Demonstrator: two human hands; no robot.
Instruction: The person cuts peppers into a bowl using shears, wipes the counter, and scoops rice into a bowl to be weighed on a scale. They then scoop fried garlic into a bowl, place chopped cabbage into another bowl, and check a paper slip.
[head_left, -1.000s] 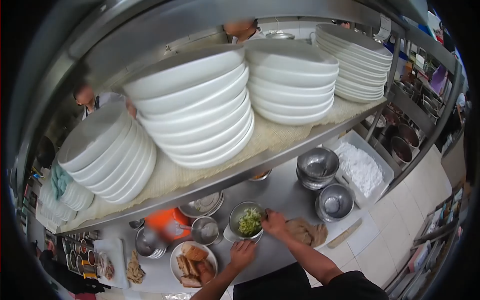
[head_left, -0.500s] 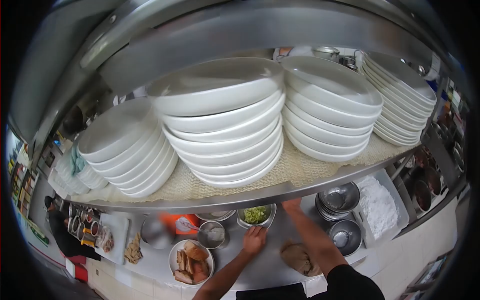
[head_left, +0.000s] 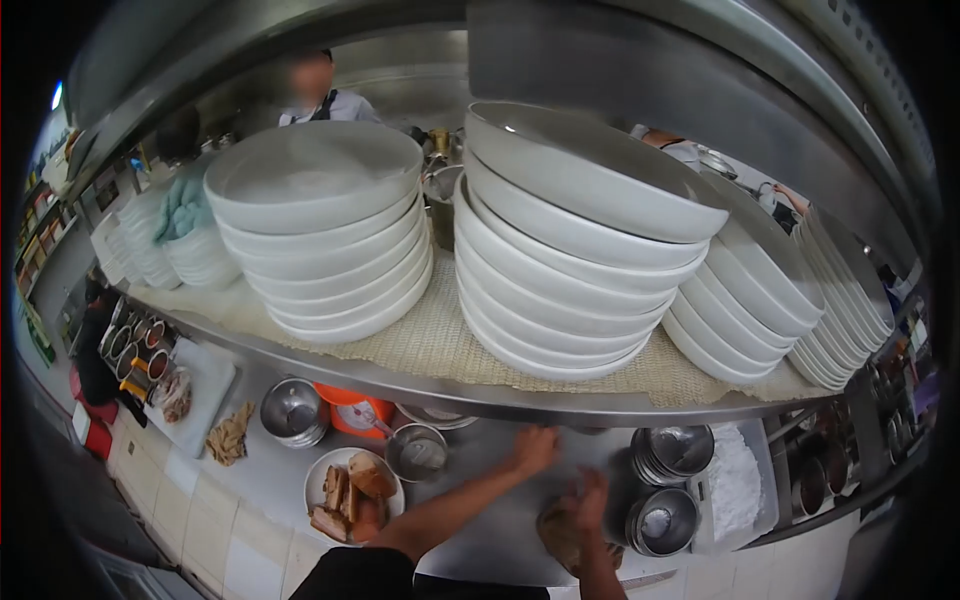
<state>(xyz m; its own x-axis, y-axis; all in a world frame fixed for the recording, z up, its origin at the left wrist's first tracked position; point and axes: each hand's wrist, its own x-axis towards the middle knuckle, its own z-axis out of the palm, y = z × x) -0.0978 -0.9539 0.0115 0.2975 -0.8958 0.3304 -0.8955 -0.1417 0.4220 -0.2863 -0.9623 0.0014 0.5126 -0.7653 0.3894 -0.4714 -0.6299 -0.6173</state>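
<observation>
My left hand (head_left: 538, 449) is at the front edge of the shelf above the steel counter (head_left: 470, 515); its fingers look curled, but their tips are blurred and partly hidden. Close by, my right hand (head_left: 589, 496) is raised over a crumpled brown cloth (head_left: 560, 537), fingers stretched out and nothing visible in them. To the left of my arms, a white plate (head_left: 313, 487) carries browned pieces of food (head_left: 350, 497). Behind that plate is a metal pot (head_left: 418, 453) with white contents and a utensil handle leaning out.
Stacked white bowls (head_left: 575, 280) fill the overhead shelf (head_left: 440, 392). Metal bowls (head_left: 664, 522) and a tub of white powder (head_left: 735, 480) stand at right. More metal bowls (head_left: 293, 410), an orange container (head_left: 355, 412) and a tan cloth (head_left: 230, 436) lie left. A person (head_left: 335, 100) stands behind the shelf.
My left hand has left the near rim of the container of shredded greens, which is now out of sight. My right hand has drawn back from under the shelf towards the brown cloth. The view has shifted.
</observation>
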